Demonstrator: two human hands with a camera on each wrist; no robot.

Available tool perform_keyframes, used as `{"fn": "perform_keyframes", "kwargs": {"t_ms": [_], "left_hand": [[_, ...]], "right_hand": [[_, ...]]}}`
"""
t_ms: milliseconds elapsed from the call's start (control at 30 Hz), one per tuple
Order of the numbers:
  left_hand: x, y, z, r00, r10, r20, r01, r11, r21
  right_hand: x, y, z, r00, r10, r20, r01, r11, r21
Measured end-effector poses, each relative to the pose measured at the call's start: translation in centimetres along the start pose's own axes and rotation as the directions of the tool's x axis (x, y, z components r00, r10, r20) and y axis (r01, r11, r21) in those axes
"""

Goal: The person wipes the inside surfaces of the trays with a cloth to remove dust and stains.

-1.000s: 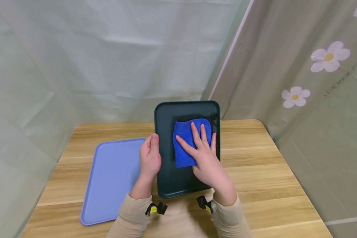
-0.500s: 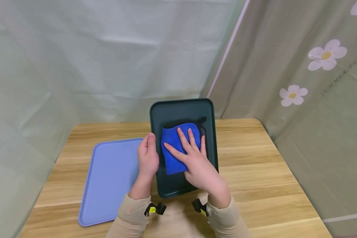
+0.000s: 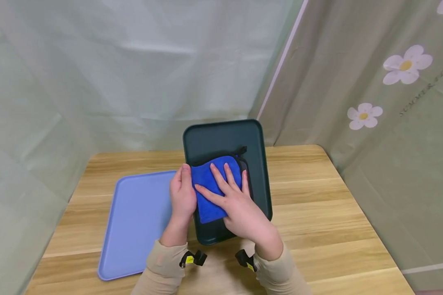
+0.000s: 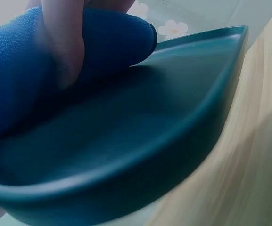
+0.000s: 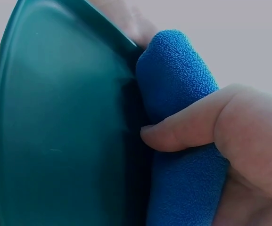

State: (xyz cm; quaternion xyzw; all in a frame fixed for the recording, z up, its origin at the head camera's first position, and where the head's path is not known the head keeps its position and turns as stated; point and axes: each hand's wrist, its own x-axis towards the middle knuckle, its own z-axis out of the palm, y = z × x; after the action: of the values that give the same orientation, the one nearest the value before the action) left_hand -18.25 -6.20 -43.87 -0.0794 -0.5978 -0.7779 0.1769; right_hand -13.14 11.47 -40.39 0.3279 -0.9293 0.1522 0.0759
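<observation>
A dark green rectangular tray [image 3: 221, 139] is held up and tilted over the table. My left hand [image 3: 182, 194] grips its left rim, thumb on the near side. Against the tray's inner face my right hand [image 3: 240, 211] presses a folded blue cloth [image 3: 208, 207], four fingers spread across it. In the right wrist view, the thumb [image 5: 187, 129] hooks round the edge of the cloth [image 5: 185, 193]. A black loop and dark edging show at the cloth's upper right. The left wrist view has the raised tray rim [image 4: 211, 108] close up.
On the left of the wooden table [image 3: 310, 229] lies a lilac-blue tray [image 3: 136, 221], partly behind the left forearm. Pale curtains [image 3: 162, 73] hang behind and at both sides, with printed flowers on the right one.
The right hand and cloth have slid left and down across the green tray, up to the left rim by my left thumb. The tray has shifted slightly left and tilted.
</observation>
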Motion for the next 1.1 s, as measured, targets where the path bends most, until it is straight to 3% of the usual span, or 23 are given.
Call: {"fn": "perform_keyframes", "kwargs": {"t_ms": [200,533,1100], "left_hand": [[0.0,-0.2,-0.1,1.000,0.017,0.004,-0.017,1.000,-0.003],[0.2,-0.3,-0.2,0.998,0.053,-0.044,-0.049,0.995,0.087],[0.1,-0.2,-0.6,0.999,0.039,-0.038,-0.037,0.998,0.059]], "right_hand": [[-0.3,0.1,-0.3,1.000,0.007,0.003,-0.007,1.000,-0.030],[-0.7,0.8,-0.7,0.999,0.044,0.001,-0.044,0.998,-0.035],[-1.2,2.6,-1.5,0.994,0.085,-0.063,-0.086,0.996,-0.010]]}}
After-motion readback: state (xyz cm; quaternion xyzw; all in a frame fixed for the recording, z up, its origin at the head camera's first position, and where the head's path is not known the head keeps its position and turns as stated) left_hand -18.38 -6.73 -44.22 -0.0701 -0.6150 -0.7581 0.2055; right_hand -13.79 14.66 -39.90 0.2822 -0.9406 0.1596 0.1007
